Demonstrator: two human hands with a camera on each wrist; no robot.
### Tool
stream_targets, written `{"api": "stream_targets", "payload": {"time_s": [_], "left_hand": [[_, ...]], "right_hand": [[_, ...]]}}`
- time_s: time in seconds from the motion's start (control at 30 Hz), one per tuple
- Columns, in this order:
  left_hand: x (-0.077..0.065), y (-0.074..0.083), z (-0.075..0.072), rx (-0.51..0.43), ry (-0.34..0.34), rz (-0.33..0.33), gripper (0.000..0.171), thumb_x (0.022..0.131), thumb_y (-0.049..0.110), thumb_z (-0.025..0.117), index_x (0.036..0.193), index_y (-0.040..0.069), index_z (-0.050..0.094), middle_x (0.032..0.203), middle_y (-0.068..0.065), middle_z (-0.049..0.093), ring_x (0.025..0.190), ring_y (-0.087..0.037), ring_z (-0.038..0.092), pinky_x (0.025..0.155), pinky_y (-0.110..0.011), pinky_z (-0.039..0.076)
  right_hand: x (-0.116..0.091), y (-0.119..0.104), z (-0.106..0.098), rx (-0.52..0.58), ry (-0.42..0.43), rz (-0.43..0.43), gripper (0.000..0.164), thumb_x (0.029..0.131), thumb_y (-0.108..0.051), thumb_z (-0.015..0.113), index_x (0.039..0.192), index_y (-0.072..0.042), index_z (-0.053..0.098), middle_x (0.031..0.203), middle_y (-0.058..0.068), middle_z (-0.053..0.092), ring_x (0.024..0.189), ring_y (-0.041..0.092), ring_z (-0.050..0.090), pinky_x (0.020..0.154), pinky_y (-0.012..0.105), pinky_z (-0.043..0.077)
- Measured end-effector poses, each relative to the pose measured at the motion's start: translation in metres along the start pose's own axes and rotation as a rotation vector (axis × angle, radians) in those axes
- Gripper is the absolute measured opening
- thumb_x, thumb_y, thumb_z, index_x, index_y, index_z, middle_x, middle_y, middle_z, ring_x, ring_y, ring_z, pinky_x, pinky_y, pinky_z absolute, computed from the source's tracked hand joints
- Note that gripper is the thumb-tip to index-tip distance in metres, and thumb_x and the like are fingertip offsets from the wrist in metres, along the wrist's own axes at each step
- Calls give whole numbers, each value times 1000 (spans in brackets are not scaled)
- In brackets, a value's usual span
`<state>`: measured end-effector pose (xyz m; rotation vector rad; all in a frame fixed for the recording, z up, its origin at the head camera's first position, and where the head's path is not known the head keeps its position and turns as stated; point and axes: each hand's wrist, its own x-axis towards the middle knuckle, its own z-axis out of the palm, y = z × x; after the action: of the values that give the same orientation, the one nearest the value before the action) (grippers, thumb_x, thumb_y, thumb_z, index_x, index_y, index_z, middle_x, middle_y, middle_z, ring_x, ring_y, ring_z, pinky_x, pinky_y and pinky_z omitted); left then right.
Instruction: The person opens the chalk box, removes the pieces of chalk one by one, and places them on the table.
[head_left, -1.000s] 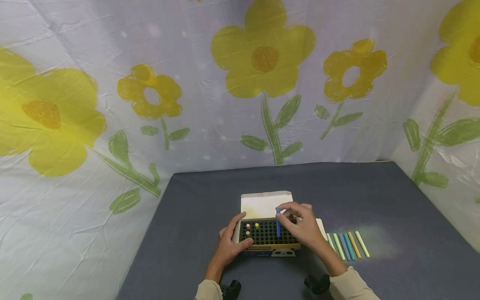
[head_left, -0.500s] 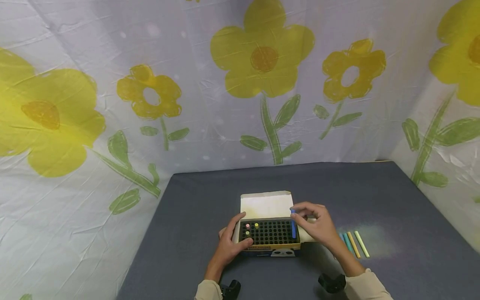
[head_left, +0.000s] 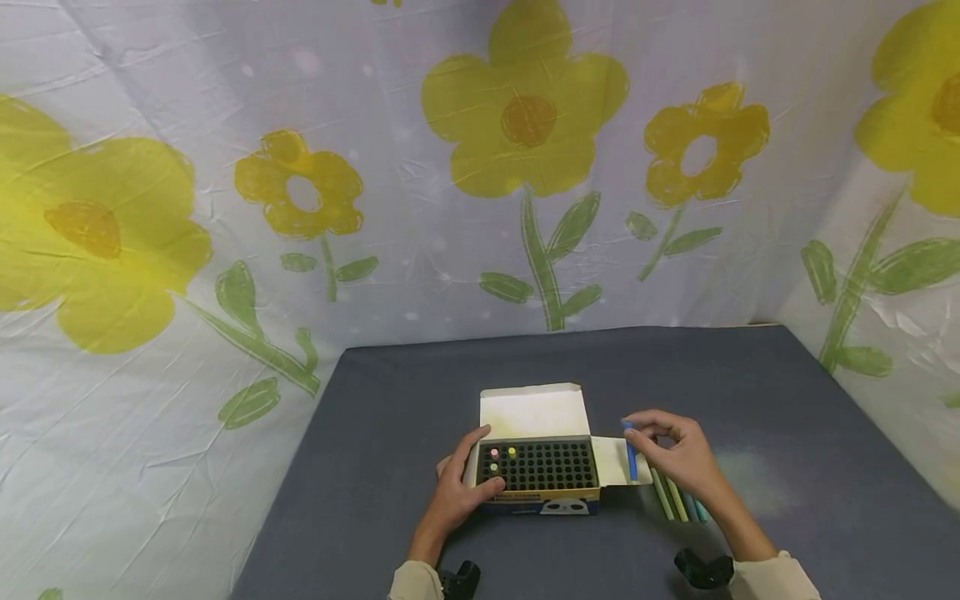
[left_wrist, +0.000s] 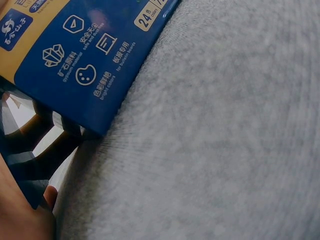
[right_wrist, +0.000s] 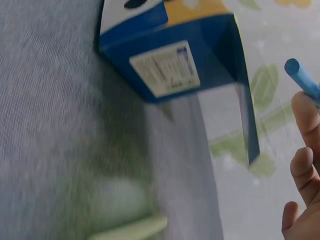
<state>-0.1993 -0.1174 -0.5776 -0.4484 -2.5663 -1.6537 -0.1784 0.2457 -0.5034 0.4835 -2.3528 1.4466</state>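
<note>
A blue and yellow chalk box lies with its white lid folded back, showing a black insert full of round holes. My left hand grips its left end, thumb over the front edge. In the insert sit a pink chalk, a yellow chalk and a pale green chalk. Between thumb and fingertips, my right hand pinches a blue chalk stick upright over the box's right side flap. The right wrist view shows that blue chalk at the right edge, apart from the box.
Several chalk sticks lie side by side right of the box, partly hidden under my right hand and forearm. The dark grey table stretches around. A flower-printed sheet hangs behind it. Pale chalk dust marks the table at right.
My right hand has moved rightward with the blue chalk, from above the insert's holes to above the side flap. The left hand and the box have stayed in place.
</note>
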Motion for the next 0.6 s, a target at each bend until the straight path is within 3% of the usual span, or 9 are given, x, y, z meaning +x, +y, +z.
{"api": "stream_targets", "payload": {"time_s": [0.23, 0.6], "left_hand": [[1, -1, -1, 2, -9, 18, 85, 81, 35, 83, 154, 43, 41, 157, -4, 47, 133, -39, 29, 94, -63, 34], [0, 0, -1, 11, -7, 17, 85, 81, 34, 83, 154, 42, 41, 157, -4, 47, 134, -40, 29, 96, -65, 33]], "right_hand": [[-11, 12, -21, -75, -17, 42, 18, 95, -4, 70, 113, -2, 74, 76, -5, 73, 77, 6, 63, 77, 29, 49], [-31, 31, -65, -194, -71, 268, 28, 101, -21, 66, 123, -3, 71, 84, -5, 72, 87, -3, 61, 76, 30, 49]]}}
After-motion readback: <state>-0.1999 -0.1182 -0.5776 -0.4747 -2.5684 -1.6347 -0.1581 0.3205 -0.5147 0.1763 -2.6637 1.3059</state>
